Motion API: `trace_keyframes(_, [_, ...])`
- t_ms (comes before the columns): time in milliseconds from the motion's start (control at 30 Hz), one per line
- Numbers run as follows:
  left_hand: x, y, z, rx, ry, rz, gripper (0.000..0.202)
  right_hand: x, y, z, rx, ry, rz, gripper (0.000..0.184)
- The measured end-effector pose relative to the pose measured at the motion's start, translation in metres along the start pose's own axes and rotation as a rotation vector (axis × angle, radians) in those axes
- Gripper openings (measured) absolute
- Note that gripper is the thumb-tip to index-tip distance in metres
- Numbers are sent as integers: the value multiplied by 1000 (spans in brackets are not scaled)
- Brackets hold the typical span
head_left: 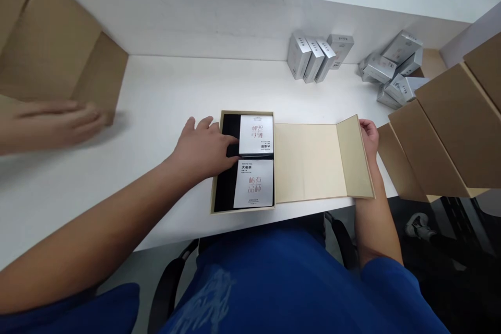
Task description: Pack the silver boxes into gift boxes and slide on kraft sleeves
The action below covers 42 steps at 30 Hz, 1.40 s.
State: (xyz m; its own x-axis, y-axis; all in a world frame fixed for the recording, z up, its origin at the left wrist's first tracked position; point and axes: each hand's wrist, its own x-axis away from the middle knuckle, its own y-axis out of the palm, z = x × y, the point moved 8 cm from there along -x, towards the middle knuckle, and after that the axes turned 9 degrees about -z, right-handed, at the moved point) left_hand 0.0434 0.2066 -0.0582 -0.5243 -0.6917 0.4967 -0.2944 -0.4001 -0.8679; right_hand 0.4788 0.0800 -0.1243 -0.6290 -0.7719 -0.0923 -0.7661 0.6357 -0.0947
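Observation:
A cream gift box lies opened out, its hinged lid spread flat to the right. Inside, two silver-white tea boxes sit one above the other, beside a black insert on the left. My left hand rests over the box's left wall with fingers spread; thumb and index finger reach in over the black insert. My right hand grips the raised end flap of the lid from its outer side, with some fingers hidden behind it.
Several silver cartons stand against the back wall, and more lie piled at the right. Open cardboard boxes stand at right and left. Another person's blurred hand reaches in at left. The white table's front edge is near my body.

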Motion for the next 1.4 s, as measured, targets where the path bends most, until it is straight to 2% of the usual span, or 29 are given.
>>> trace_keyframes(133, [2, -2, 3, 22, -33, 1, 54, 0, -1, -1, 16, -8, 3, 36])
trace_keyframes(267, [7, -4, 6, -2, -83, -49, 56, 0, 0, 1, 14, -16, -5, 37])
trace_keyframes(433, [12, -6, 8, 97, -123, -67, 60, -1, -1, 3, 40, -25, -12, 37])
trace_keyframes(500, [12, -4, 4, 168, -117, -40, 62, -1, -1, 2, 52, -38, -14, 37])
trace_keyframes(667, [20, 3, -8, 394, 13, 175, 66, -2, -2, 4, 40, -21, -32, 41])
trace_keyframes(767, [40, 1, -7, 425, 75, 374, 50, -2, -1, 5, 34, -6, -43, 41])
trace_keyframes(867, [72, -9, 8, 426, 191, 657, 34, -1, -1, 3, 36, -19, -31, 40])
trace_keyframes(900, [82, -12, 16, 423, 258, 722, 33, 0, -1, 3, 37, -22, -29, 39])
trace_keyframes(933, [88, -12, 25, 421, 327, 741, 35, 0, -1, 2, 39, -22, -29, 39])
trace_keyframes(967, [90, -11, 35, 416, 388, 707, 39, 1, 0, 1, 42, -22, -30, 39])
trace_keyframes(1033, [84, -2, 49, 397, 437, 537, 49, 2, 0, -1, 55, -23, -24, 40])
trace_keyframes(1100, [73, 9, 55, 369, 398, 360, 56, 2, 0, -4, 68, -30, -18, 40])
trace_keyframes(1133, [68, 12, 56, 355, 366, 308, 59, 2, 0, -5, 71, -33, -17, 39])
trace_keyframes(1267, [53, 13, 58, 292, 254, 246, 66, 3, 1, -5, 46, -21, -17, 39])
trace_keyframes(1400, [46, 12, 62, 256, 223, 184, 64, 2, 1, -4, 60, -15, -30, 39])
